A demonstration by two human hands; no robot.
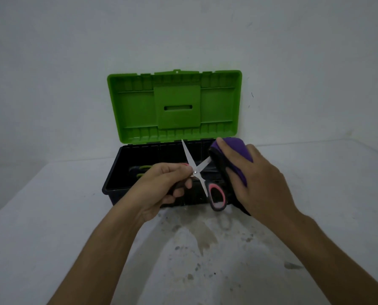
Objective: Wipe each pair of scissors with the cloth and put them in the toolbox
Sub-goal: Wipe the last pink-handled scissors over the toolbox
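Over the spotty white table (194,260) by the open toolbox (112,186), the left hand (161,183) grips open pink-handled scissors (196,172) while the right hand (256,179) pinches a purple cloth (232,159) on one blade, which could cut fingers.

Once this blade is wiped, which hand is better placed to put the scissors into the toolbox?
Probably the left hand. It already grips the open scissors near their pivot, directly above the open toolbox. The right hand is wrapped in the purple cloth against one blade, so it would first have to let go.
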